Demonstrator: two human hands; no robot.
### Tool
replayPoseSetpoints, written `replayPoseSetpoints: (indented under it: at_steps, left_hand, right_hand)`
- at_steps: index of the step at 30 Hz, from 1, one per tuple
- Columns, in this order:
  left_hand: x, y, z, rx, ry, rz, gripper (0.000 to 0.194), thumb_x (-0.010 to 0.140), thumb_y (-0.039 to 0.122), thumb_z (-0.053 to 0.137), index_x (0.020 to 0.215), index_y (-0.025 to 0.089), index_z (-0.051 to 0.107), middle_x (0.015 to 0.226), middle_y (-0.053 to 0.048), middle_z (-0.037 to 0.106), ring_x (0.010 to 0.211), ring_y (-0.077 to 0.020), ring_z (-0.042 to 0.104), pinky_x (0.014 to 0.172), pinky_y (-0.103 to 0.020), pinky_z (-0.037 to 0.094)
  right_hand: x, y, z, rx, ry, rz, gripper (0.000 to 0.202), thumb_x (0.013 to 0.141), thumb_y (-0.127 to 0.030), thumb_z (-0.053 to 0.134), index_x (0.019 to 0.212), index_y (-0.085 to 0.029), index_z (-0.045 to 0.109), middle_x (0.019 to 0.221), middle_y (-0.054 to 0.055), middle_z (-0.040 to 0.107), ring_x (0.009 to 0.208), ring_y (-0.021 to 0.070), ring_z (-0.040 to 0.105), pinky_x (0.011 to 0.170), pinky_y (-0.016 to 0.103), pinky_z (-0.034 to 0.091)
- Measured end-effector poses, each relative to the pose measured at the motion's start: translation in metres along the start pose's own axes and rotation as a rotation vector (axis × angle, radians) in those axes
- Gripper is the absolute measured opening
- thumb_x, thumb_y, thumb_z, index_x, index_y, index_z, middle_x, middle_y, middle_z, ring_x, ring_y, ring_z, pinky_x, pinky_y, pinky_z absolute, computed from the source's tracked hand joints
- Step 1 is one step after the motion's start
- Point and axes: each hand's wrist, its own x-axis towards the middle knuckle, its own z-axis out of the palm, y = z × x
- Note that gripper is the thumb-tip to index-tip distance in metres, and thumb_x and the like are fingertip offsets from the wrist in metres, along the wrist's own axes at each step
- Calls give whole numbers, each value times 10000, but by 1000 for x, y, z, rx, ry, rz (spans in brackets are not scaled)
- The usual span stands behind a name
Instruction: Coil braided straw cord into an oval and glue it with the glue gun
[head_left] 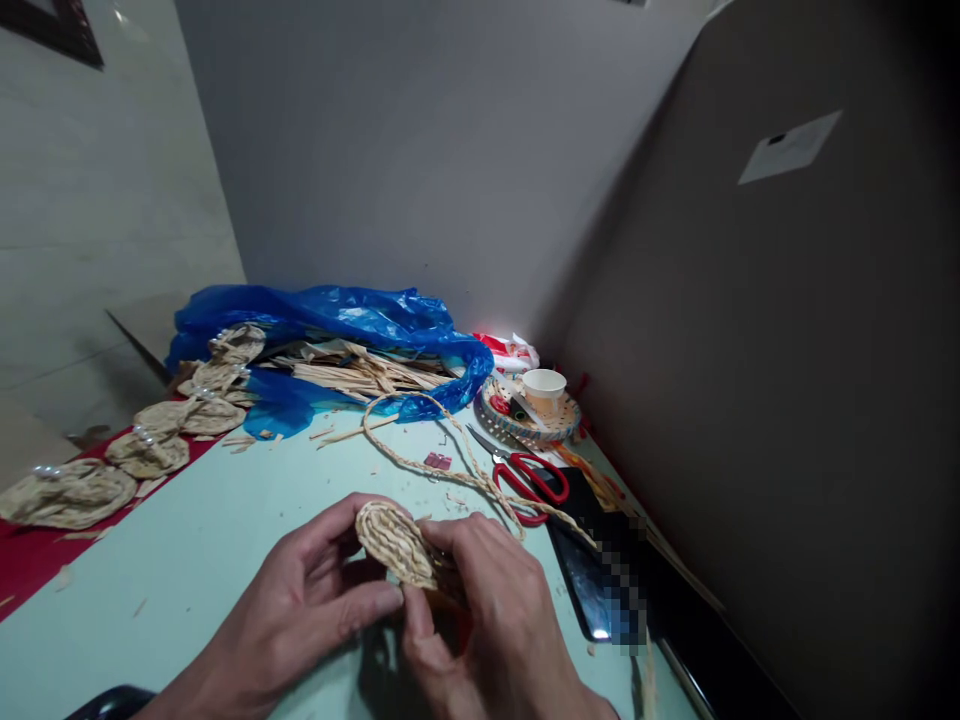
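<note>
Your L hand [315,590] cups the L edge of the coiled braid piece [397,545], fingers curled round, thumb by its lower rim; your R hand [499,590] has the opp. edge in a narrow pinch, some fingers hidden; so both hands on the one piece, nearer you than the red-handled scissors [507,459] & to their L; risk, my guess: slack in either hand could let the layers slip or spring apart; too hard a squeeze could buckle it; can't tell what, if anything, fixes the turns.

Dark phone [581,590] just nearer you than scissors, to R; braided cord [420,467] crosses the scissors' handles, loops out beyond & L; can't see if it joins the piece; a tug might snag on the handles & drag them, blades slightly apart, so a blind reach there could nick you.

Beaded braid pieces [67,495] well L of scissors; round woven tray [525,432] just beyond scissors, to R, w/ paper cup [544,385] in it; a cord whipped that way could tip the cup, contents unseen; blue plastic bag [337,305] beyond scissors, to L, mouth open on straw strips [360,370]; grey wall [412,180] farthest back.
</note>
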Motion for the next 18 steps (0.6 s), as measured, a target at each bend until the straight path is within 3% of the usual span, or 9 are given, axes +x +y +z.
replayPoseSetpoints:
  at_steps: [4, 10, 18]
  left_hand:
    - [2, 1, 1, -20, 67, -15, 398, 629, 328, 944, 976, 224, 780, 821, -53, 760, 806, -230, 704, 751, -304, 571]
    - [5, 4, -2, -64, 28, -17, 357, 548, 267, 954, 862, 228, 788, 692, -17, 716, 670, -201, 663, 645, -291, 543]
    - [7, 6, -8, -74, -13, -41, 318, 490, 226, 977, 753, 215, 798, 653, -17, 732, 632, -183, 645, 625, -273, 512]
  right_hand:
    - [-8, 1, 13, 9, 58, 8, 170, 884, -215, 511, 1026, -228, 603, 753, 3, 638, 644, 198, 559, 628, 337, 398]
    - [-9, 0, 12, -39, 45, -38, 193, 908, -190, 512, 1075, -235, 598, 734, 10, 652, 645, 217, 579, 581, 330, 395]
    - [-5, -5, -1, -92, -16, -113, 261, 883, -101, 582, 1120, -209, 589, 783, 17, 704, 676, 215, 641, 686, 350, 556]
